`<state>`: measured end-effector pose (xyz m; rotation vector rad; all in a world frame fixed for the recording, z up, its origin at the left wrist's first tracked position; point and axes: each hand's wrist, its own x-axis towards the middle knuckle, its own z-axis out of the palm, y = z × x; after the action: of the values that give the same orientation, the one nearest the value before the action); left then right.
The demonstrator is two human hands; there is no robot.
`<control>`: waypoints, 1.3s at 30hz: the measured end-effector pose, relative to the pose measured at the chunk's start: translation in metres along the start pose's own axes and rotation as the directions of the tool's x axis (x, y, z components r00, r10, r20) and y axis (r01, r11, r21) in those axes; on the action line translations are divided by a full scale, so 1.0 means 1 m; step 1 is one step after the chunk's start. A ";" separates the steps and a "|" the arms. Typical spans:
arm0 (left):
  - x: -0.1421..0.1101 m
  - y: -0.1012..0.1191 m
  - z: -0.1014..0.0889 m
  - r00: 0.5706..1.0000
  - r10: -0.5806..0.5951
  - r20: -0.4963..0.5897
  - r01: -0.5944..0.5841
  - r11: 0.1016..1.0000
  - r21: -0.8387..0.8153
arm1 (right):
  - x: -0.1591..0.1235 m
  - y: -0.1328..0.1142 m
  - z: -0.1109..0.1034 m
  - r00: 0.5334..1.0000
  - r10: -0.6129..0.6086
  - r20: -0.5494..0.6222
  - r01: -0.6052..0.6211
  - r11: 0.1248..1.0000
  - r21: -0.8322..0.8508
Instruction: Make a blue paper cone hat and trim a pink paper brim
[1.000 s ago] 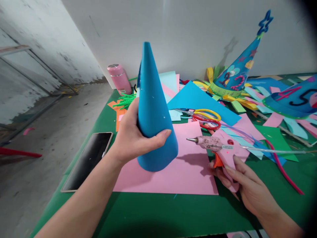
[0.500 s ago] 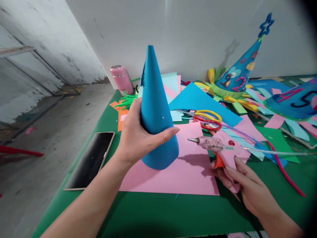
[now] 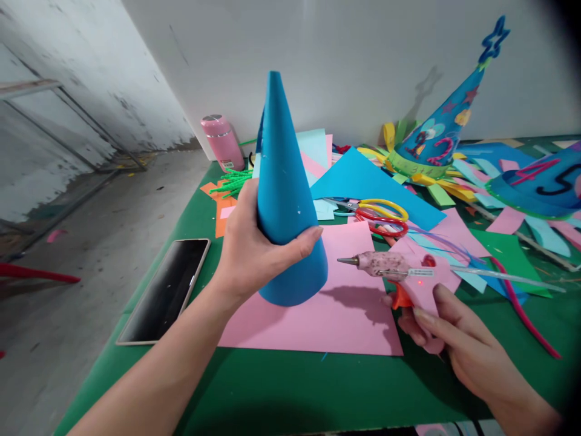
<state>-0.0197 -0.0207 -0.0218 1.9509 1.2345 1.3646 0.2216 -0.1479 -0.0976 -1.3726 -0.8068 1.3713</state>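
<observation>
My left hand (image 3: 258, 245) is wrapped round a plain blue paper cone (image 3: 285, 175), thumb across its front, tip pointing up. The cone's lower rim is over a pink sheet of paper (image 3: 336, 330); I cannot tell whether it touches the sheet. My right hand (image 3: 458, 339) grips a pink hot glue gun (image 3: 408, 272) by its handle, near the orange trigger. Its metal nozzle points left at the cone, a short gap away. A clear glue stick (image 3: 503, 277) sticks out of the gun's back.
A phone (image 3: 166, 290) lies left. Behind are a pink bottle (image 3: 222, 142), green pipe cleaners (image 3: 231, 181), scissors (image 3: 381, 218) and blue paper (image 3: 363, 181). Two decorated cone hats (image 3: 436, 133) and paper strips stand at right on the green table (image 3: 290, 387). A red pipe cleaner (image 3: 521, 315) lies near the gun.
The glue gun has shifted slightly left, its nozzle closer to the cone. My left hand keeps its hold, with the cone nearly still.
</observation>
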 end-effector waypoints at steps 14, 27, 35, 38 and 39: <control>0.006 -0.003 0.001 0.998 0.060 0.003 -0.060 0.998 0.027 | -0.014 0.008 -0.009 0.928 -0.189 0.322 0.360 0.677 -0.641; 0.004 -0.007 0.000 0.993 0.117 -0.018 -0.117 0.993 -0.023 | -0.016 0.010 0.001 0.872 -0.197 0.447 0.485 0.455 -0.746; 0.004 -0.008 -0.001 0.996 0.092 0.003 -0.092 0.996 -0.015 | -0.018 0.012 0.002 0.871 -0.207 0.446 0.491 0.404 -0.772; 0.005 -0.007 0.001 0.996 0.090 -0.015 -0.090 0.996 -0.004 | -0.020 0.017 -0.003 0.868 -0.228 0.440 0.495 0.369 -0.786; 0.005 -0.007 0.001 0.996 0.091 -0.022 -0.091 0.996 -0.004 | -0.021 0.018 -0.003 0.867 -0.236 0.439 0.497 0.360 -0.789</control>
<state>-0.0211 -0.0124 -0.0249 2.0162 1.1637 1.4352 0.2186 -0.1730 -0.1084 -1.6063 -2.1160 0.6954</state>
